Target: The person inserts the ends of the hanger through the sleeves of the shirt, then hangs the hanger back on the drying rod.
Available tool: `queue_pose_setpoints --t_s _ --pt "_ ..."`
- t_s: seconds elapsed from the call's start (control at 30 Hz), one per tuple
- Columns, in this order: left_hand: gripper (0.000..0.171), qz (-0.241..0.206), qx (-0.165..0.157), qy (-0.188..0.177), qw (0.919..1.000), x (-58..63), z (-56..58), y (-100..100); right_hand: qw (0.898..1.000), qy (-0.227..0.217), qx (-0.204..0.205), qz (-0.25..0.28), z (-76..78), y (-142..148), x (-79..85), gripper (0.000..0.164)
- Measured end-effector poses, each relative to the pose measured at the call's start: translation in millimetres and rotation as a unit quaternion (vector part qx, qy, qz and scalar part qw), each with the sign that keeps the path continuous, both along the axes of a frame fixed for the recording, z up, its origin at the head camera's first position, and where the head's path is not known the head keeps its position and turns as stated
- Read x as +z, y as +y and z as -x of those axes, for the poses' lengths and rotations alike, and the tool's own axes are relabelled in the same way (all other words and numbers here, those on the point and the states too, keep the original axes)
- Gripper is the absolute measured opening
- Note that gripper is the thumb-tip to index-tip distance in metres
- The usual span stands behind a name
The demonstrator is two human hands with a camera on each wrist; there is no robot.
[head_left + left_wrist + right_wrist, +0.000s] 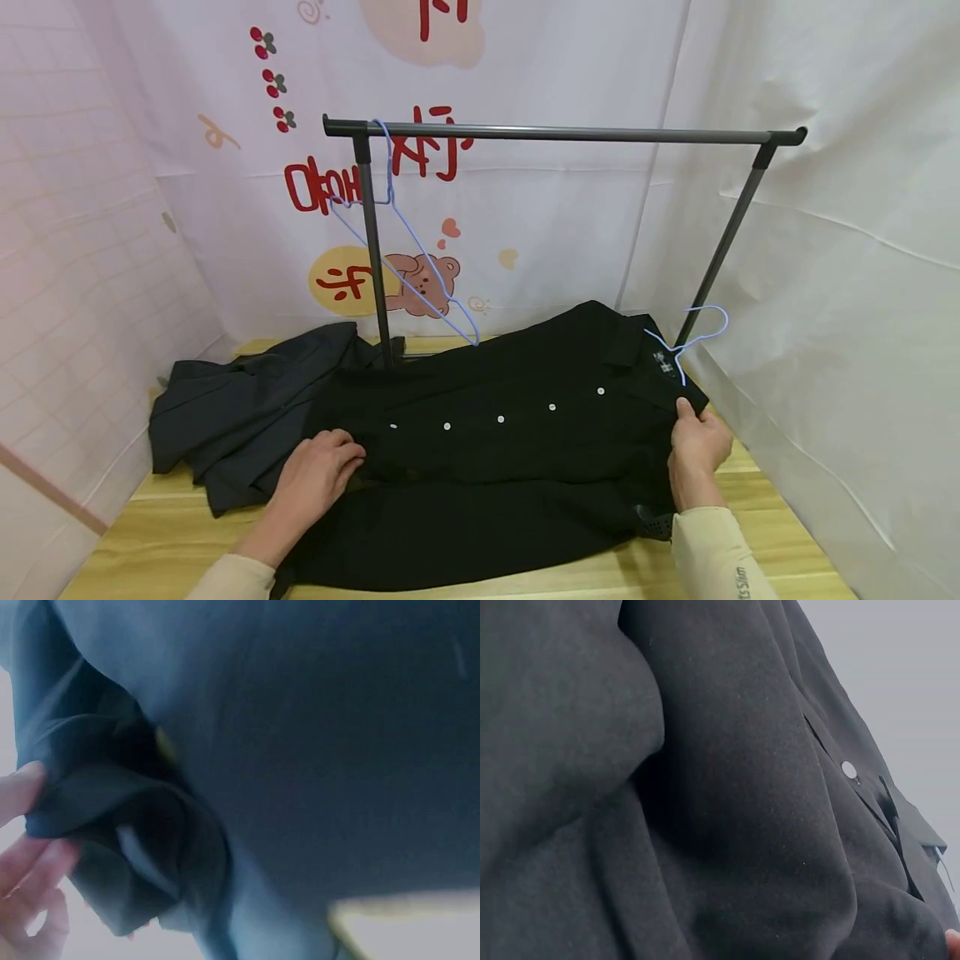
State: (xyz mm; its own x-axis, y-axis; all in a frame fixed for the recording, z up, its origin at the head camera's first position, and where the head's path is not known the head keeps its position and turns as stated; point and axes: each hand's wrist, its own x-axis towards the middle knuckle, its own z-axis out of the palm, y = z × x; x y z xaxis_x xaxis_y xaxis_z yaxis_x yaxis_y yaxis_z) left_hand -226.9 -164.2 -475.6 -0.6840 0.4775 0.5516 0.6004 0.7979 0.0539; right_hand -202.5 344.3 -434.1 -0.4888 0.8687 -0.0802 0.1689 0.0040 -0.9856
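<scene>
A black shirt [480, 450] with white buttons lies spread sideways, its collar to the right. From the neck opening sticks the hook of a light blue wire hanger [705, 335]; most of that hanger is hidden inside the shirt. My right hand [699, 442] pinches the shirt's edge beside the collar, just below the hook. Toward the hem, my left hand [318, 471] holds the cloth between thumb and fingers, as the folds [112, 795] in the left wrist view show. Black cloth with one button [849, 770] fills most of the right wrist view.
Behind the shirt stands a grey metal rack [562, 133], with a second blue hanger [420, 242] on its bar at the left. Dark grey clothing [240, 408] lies crumpled at the left on the wooden table [780, 517]. White printed curtains enclose the back and sides.
</scene>
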Motion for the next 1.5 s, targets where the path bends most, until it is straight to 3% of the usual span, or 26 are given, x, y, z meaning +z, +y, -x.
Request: queue_pose_setpoints --t_s 0.13,0.27,0.37,0.43,0.5,0.53,0.6,0.7,0.77,0.83,0.9,1.0,1.07,1.17,1.2,1.3,1.37,1.5 --pt "0.021 -0.091 -0.02 0.08 0.9925 18.2 4.6 -27 1.0 0.009 -0.003 0.019 -0.2 1 0.2 0.036" --pt "0.024 -0.196 0.003 0.097 0.9758 27.9 3.9 -48 1.0 0.013 -0.006 0.027 -0.6 3 0.0 0.03" --pt "0.022 -0.236 0.039 0.063 0.9689 25.5 0.0 -53 1.0 0.011 -0.007 0.023 -0.1 3 -1.0 0.03" --pt "0.019 -0.226 0.068 0.02 0.9714 21.1 -3.1 -53 1.0 0.009 -0.008 0.016 0.2 3 -2.4 0.027" --pt "0.01 -0.195 0.1 -0.059 0.9738 19.1 -6.4 -52 1.0 0.005 -0.004 0.009 0.7 2 -3.4 0.031" --pt "0.008 -0.177 0.119 -0.112 0.9704 18.7 -7.3 -51 1.0 0.005 -0.003 0.006 1.0 2 -3.7 0.032" --pt "0.032 -0.138 0.165 -0.224 0.9504 19.5 -8.5 -50 1.0 0.004 -0.001 0.002 0.7 2 -3.9 0.032" --pt "0.074 -0.086 0.227 -0.371 0.8967 21.6 -7.9 -48 1.0 -0.004 0.007 -0.003 0.4 1 -3.2 0.036" --pt "0.082 -0.074 0.243 -0.427 0.8681 19.8 -7.6 -48 1.0 -0.009 0.011 -0.006 0.0 1 -3.1 0.04" --pt "0.073 -0.083 0.224 -0.463 0.8537 16.4 -8.1 -47 1.0 -0.013 0.013 -0.008 -0.4 0 -3.2 0.041" --pt "0.055 -0.113 0.187 -0.485 0.8469 11.7 -8.7 -46 1.0 -0.013 0.014 -0.009 -0.8 1 -3.2 0.04" --pt "0.035 -0.156 0.135 -0.491 0.8463 6.5 -8.6 -44 1.0 -0.006 0.01 -0.01 -0.9 1 -3.2 0.034" --pt "0.038 -0.17 0.12 -0.483 0.8506 4.7 -8.0 -43 1.0 0.003 0.007 -0.007 -0.3 1 -3.3 0.034" --pt "0.044 -0.199 0.072 -0.49 0.8457 2.2 -7.5 -43 1.0 0.01 0.003 -0.007 0.5 2 -3.2 0.038" --pt "0.045 -0.21 0.041 -0.497 0.8409 1.2 -7.3 -44 1.0 0.009 0.003 -0.007 0.4 2 -3.0 0.037" --pt "0.043 -0.255 -0.051 -0.537 0.8024 -1.1 -6.8 -48 1.0 0.001 0.006 -0.009 -0.8 7 -1.6 0.037" --pt "0.038 -0.263 -0.076 -0.546 0.7918 -2.3 -6.3 -52 1.0 -0.002 0.001 -0.013 -2.1 11 0.5 0.035" --pt "0.025 -0.23 -0.038 -0.534 0.8124 -4.9 -8.5 -61 1.0 0.002 -0.008 -0.02 -2.7 19 4.1 0.042"
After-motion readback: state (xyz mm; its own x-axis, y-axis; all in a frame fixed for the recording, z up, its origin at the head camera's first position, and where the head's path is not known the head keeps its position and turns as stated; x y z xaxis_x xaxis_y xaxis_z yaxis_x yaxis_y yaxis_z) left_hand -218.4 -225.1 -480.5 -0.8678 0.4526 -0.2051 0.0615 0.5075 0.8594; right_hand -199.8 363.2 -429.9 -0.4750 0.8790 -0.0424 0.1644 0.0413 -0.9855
